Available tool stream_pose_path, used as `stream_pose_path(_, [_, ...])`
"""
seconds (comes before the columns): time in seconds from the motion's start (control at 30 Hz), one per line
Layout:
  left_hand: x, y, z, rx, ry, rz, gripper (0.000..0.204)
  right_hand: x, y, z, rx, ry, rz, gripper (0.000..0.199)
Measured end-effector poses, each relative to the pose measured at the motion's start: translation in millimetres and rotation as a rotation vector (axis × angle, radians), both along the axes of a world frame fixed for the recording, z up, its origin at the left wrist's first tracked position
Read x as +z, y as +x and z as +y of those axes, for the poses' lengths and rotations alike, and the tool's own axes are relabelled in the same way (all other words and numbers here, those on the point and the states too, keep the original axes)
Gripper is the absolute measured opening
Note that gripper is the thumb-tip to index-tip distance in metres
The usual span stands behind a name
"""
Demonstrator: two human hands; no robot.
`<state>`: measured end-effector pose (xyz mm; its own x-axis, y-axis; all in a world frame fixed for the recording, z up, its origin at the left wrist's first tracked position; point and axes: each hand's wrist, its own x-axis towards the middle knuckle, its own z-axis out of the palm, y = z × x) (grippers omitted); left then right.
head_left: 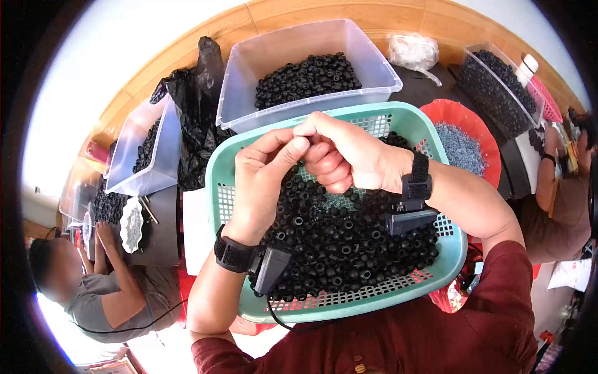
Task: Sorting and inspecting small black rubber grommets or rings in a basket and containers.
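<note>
A worker's left hand (258, 181) and right hand (355, 153) met above a green plastic basket (456, 249), fingers clamped at the tips on a small dark piece (308, 140), mostly hidden, its long axis unclear, neither hand nearer. Loose black beads (336, 249) lay below. Beyond, a translucent bin (255, 59) held more; at right, a red bowl (492, 143) held blue-grey bits (460, 148).

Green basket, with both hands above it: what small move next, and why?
I'd probably tilt the right hand slightly outward for a look: it meets the left hand above the green basket of black round pieces, and together they largely hide whatever may lie between them.
</note>
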<state>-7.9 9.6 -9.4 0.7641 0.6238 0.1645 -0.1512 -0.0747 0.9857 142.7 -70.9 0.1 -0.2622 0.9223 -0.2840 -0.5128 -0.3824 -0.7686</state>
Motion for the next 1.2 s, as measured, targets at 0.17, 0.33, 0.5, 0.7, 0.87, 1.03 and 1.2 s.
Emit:
stream_pose_path(0.17, [0,0,3,-0.061,-0.12,-0.079,0.021,7,7,-2,0.062,0.014,0.044,0.044])
stream_pose_path(0.33, [1,-2,3,-0.1,-0.106,-0.073,0.019,11,6,-4,0.106,0.002,0.034,0.043])
stream_pose_path(0.5, [1,-2,-1,-0.016,-0.027,-0.092,0.017,7,7,-2,0.088,0.005,-0.003,0.042])
stream_pose_path(0.7, [-1,-1,-4,0.096,0.074,-0.036,0.018,3,7,0,0.045,-0.008,-0.042,0.041])
stream_pose_path(0.87, [2,0,-4,0.076,0.007,-0.047,0.018,2,6,0,0.054,0.035,-0.056,0.042])
stream_pose_path(1.03, [-3,-3,2,0.055,-0.156,-0.135,0.019,8,8,-3,-0.113,0.189,-0.411,0.045])
stream_pose_path(1.2, [7,-4,3,-0.004,-0.256,-0.151,0.021,8,16,2,-0.586,0.825,-0.983,0.014])
